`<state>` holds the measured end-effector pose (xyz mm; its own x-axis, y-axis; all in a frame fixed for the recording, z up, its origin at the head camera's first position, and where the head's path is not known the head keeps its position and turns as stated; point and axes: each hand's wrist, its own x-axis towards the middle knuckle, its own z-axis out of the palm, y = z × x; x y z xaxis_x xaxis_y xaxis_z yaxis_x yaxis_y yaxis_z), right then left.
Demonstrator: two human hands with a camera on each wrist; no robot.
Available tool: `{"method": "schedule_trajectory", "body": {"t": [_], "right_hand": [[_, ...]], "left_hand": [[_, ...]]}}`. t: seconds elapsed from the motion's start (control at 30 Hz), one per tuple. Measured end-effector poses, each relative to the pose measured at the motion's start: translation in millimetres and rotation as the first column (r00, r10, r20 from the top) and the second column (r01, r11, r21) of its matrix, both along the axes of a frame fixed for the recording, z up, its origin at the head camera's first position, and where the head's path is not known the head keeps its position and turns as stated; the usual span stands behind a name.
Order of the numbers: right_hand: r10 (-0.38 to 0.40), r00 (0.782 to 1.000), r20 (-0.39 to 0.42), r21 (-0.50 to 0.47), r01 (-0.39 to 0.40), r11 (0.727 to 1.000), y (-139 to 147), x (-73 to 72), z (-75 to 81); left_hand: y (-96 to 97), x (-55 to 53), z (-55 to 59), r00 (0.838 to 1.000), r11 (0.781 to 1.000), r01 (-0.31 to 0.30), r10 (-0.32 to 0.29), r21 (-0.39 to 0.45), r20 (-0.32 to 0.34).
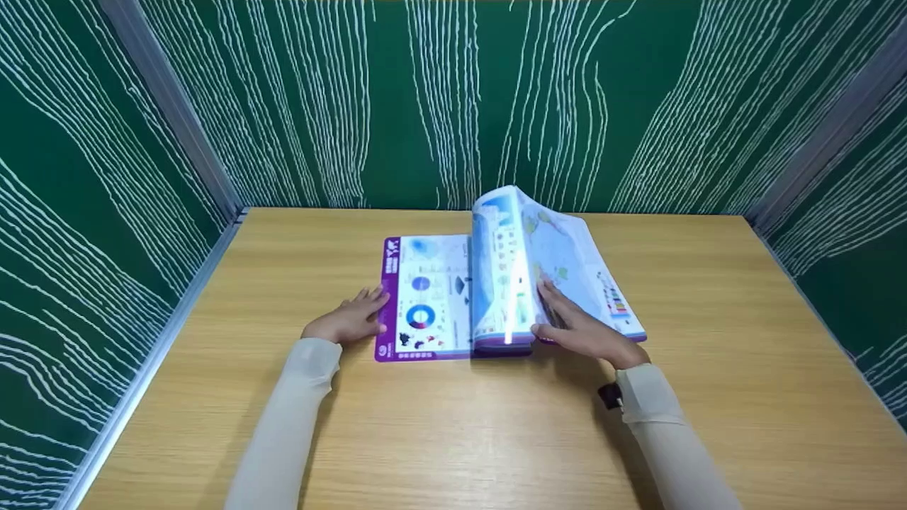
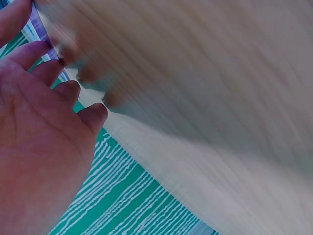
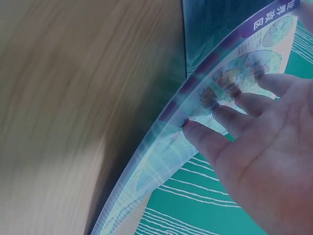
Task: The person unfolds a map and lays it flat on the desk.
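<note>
A picture atlas (image 1: 432, 297) with purple borders lies spread on the table. In its middle several pages (image 1: 496, 269) stand up in a curved bulge, bent toward the left. The right-hand page (image 1: 567, 241) carries a pale blue map. My left hand (image 1: 347, 319) rests at the book's left edge, fingertips touching the purple border. My right hand (image 1: 588, 336) is at the foot of the raised pages, fingers extended against paper. In the right wrist view, those fingers touch a page with a world map (image 3: 220, 93), and only part of the thumb shows.
The wooden table (image 1: 439, 439) extends around the book on all sides. Behind it stands a green wall (image 1: 390, 106) with white wavy lines, and grey posts (image 1: 170, 99) mark the corners. A black object (image 1: 609, 395) is at my right wrist.
</note>
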<state>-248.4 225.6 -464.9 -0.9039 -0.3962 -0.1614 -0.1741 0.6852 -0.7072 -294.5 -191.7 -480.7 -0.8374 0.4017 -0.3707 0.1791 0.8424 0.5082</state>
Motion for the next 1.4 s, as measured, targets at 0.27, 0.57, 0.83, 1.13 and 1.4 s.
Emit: {"method": "schedule_trajectory", "body": {"t": [0.27,0.57,0.83,1.13,1.4], "right_hand": [[-0.021,1.000,0.014,0.001,0.021,1.000,11,-3.0,-1.7],[-0.023,1.000,0.021,0.010,0.023,1.000,25,-3.7,-6.2],[-0.012,1.000,0.027,0.049,0.011,0.999,37,-3.4,-7.5],[-0.024,0.999,0.038,0.099,0.020,0.995,51,-2.6,-15.0],[-0.034,0.998,0.059,0.139,0.025,0.990,56,-2.9,-16.1]], "left_hand": [[-9.7,-1.5,-0.4,1.000,0.999,-0.026,0.026,-0.027,-0.008],[-18.0,-2.4,-1.1,0.999,0.998,-0.026,0.024,-0.055,-0.033],[-25.8,-0.6,-2.3,0.998,0.997,-0.053,0.051,-0.057,-0.035],[-32.3,-0.2,-0.7,0.994,0.992,-0.109,0.109,-0.057,-0.008],[-38.9,2.5,2.4,0.986,0.985,-0.166,0.167,-0.051,0.007]]}}
